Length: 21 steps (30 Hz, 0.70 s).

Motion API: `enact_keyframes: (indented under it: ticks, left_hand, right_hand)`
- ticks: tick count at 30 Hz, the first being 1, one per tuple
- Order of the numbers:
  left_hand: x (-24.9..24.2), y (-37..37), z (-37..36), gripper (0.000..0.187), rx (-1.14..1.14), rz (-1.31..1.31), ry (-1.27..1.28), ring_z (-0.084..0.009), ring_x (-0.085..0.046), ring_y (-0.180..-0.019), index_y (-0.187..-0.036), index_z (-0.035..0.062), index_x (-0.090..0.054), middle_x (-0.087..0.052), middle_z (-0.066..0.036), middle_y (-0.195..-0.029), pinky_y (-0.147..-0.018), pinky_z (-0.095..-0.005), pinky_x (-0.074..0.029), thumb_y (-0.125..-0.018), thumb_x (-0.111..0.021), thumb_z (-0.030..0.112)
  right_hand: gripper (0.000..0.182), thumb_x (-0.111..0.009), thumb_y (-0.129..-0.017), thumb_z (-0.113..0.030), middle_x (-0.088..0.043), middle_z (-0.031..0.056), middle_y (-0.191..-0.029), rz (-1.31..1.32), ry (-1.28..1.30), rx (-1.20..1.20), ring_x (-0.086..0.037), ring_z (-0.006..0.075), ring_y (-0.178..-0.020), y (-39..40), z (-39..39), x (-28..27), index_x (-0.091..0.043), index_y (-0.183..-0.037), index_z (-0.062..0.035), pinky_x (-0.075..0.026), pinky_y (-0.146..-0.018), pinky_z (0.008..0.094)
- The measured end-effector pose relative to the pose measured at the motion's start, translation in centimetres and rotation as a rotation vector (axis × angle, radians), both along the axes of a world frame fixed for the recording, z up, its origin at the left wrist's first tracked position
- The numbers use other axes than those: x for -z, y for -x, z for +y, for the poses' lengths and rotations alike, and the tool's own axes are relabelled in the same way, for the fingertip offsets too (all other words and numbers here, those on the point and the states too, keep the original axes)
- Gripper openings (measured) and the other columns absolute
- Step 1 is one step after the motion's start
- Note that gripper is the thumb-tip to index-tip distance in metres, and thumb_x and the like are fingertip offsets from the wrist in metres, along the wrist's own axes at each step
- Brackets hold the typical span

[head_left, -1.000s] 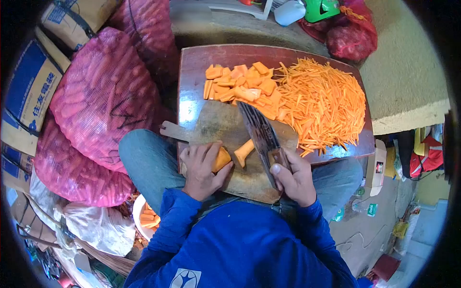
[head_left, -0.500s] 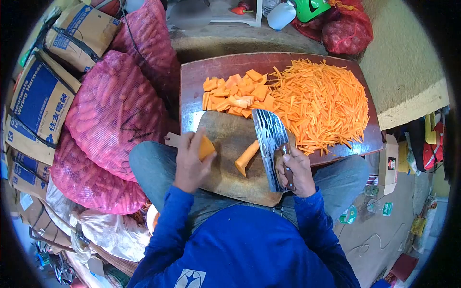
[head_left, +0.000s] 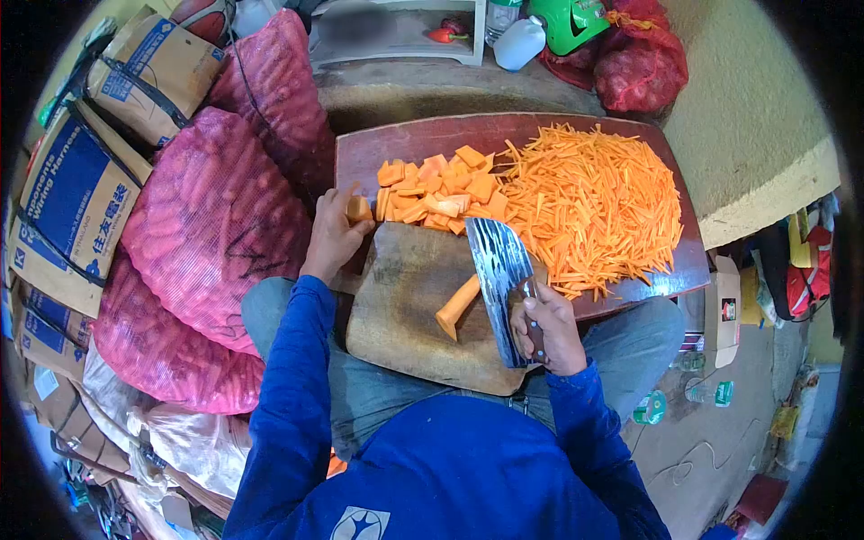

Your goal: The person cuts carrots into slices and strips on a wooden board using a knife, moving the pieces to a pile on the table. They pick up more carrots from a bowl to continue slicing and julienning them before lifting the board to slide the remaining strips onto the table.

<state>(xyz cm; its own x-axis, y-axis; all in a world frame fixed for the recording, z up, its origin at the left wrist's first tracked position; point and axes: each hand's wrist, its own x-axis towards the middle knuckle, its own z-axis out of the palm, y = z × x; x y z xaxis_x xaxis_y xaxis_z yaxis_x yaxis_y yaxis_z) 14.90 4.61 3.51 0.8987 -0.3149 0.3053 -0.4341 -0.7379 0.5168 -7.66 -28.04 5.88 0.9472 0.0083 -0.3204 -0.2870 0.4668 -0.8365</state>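
My left hand point(head_left: 336, 236) is at the left edge of the low wooden table, its fingers closed around a carrot chunk point(head_left: 359, 210). Just right of it lies a pile of carrot chunks point(head_left: 435, 187). My right hand point(head_left: 551, 329) grips the dark handle of a cleaver point(head_left: 497, 270), whose broad, wet-looking blade stands over the right part of the wooden cutting board point(head_left: 400, 310). On that board, left of the blade, rests a flared carrot piece point(head_left: 458, 307). A large heap of carrot sticks point(head_left: 598, 207) covers the right of the table point(head_left: 432, 129).
Pink mesh sacks of carrots point(head_left: 202, 225) and strapped cardboard boxes point(head_left: 67, 202) crowd the left side. Behind the table are a red mesh bag point(head_left: 641, 72), a green helmet point(head_left: 571, 18) and a white jug point(head_left: 519, 43). Plastic bottles point(head_left: 650, 408) are on the floor at right.
My left hand has moved up and left, from the board's left edge to beside the chunk pile, carrying the carrot chunk. The cleaver stays over the board. The view has shifted slightly.
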Motion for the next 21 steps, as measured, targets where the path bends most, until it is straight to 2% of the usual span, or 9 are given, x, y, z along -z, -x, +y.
enact_keyframes:
  ticks: [2,6,8,11,13,15,19,21]
  left_hand:
    - [0.5,0.3,0.0,0.068,-0.011,0.071,0.156,-0.0398,-0.057,-0.117,-0.140,0.0047,-0.061,-0.060,-0.020,-0.121,-0.103,-0.0444,-0.048,-0.077,-0.087,0.009]
    - [-0.4,1.6,0.0,0.069,0.004,0.040,0.154,-0.0395,-0.057,-0.118,-0.142,0.0037,-0.059,-0.060,-0.021,-0.122,-0.104,-0.0449,-0.048,-0.079,-0.087,0.011]
    - [-1.5,3.3,-0.3,0.063,-0.055,-0.211,0.108,-0.0316,-0.061,-0.116,-0.138,0.0040,-0.062,-0.060,-0.017,-0.125,-0.101,-0.0403,-0.051,-0.080,-0.086,0.006]
    - [-3.7,6.5,-2.4,0.054,0.051,-0.284,0.099,-0.0322,-0.064,-0.108,-0.131,0.0034,-0.067,-0.064,-0.015,-0.117,-0.096,-0.0399,-0.054,-0.081,-0.087,0.010]
    - [-3.1,9.4,-4.7,0.047,0.223,-0.095,0.179,-0.0341,-0.067,-0.100,-0.123,0.0031,-0.069,-0.067,-0.015,-0.108,-0.089,-0.0417,-0.055,-0.081,-0.086,0.012]
    - [-3.9,12.1,-7.3,0.044,0.348,0.002,0.082,-0.0365,-0.069,-0.098,-0.122,0.0039,-0.069,-0.070,-0.016,-0.106,-0.084,-0.0428,-0.056,-0.082,-0.085,0.012]
    - [-2.6,14.3,-9.8,0.043,0.344,0.168,0.031,-0.0385,-0.071,-0.098,-0.122,0.0039,-0.069,-0.071,-0.018,-0.111,-0.081,-0.0438,-0.057,-0.083,-0.084,0.012]
    - [-2.1,14.4,-9.6,0.044,0.362,0.151,0.159,-0.0399,-0.071,-0.096,-0.123,0.0040,-0.069,-0.071,-0.019,-0.109,-0.080,-0.0436,-0.057,-0.083,-0.084,0.012]
  right_hand:
    - [0.027,-0.061,-0.107,-0.025,-0.055,0.0029,-0.071,-0.014,-0.007,-0.012,-0.050,0.0088,-0.045,-0.1,0.1,0.0,-0.060,-0.122,-0.0022,-0.040,-0.041,0.0237]
    - [0.027,-0.061,-0.108,-0.026,-0.055,0.0024,-0.071,-0.027,0.023,-0.013,-0.049,0.0084,-0.045,-0.2,0.1,-0.1,-0.060,-0.120,-0.0022,-0.040,-0.041,0.0235]
    - [0.026,-0.060,-0.108,-0.026,-0.054,0.0016,-0.070,-0.026,0.027,-0.018,-0.049,0.0081,-0.045,-0.2,0.1,-0.2,-0.060,-0.118,-0.0024,-0.040,-0.041,0.0233]
    - [0.026,-0.059,-0.108,-0.026,-0.054,0.0013,-0.071,-0.025,0.062,-0.028,-0.049,0.0079,-0.046,-0.2,0.1,-0.4,-0.060,-0.118,-0.0025,-0.040,-0.042,0.0232]
    - [0.026,-0.059,-0.108,-0.026,-0.054,0.0014,-0.071,-0.018,0.056,-0.035,-0.049,0.0078,-0.046,-0.1,0.2,-0.6,-0.060,-0.118,-0.0025,-0.039,-0.042,0.0231]
    - [0.025,-0.059,-0.108,-0.025,-0.053,0.0013,-0.071,-0.020,0.043,-0.019,-0.049,0.0077,-0.046,-0.2,0.3,-0.7,-0.060,-0.119,-0.0027,-0.039,-0.042,0.0234]
    - [0.024,-0.059,-0.108,-0.024,-0.054,0.0025,-0.070,-0.027,-0.014,-0.039,-0.049,0.0086,-0.045,0.1,-0.3,-0.2,-0.058,-0.120,-0.0026,-0.039,-0.040,0.0243]
    - [0.025,-0.059,-0.107,-0.023,-0.055,0.0046,-0.069,-0.069,-0.219,0.023,-0.049,0.0101,-0.043,0.5,-0.5,0.1,-0.056,-0.120,-0.0021,-0.040,-0.039,0.0252]
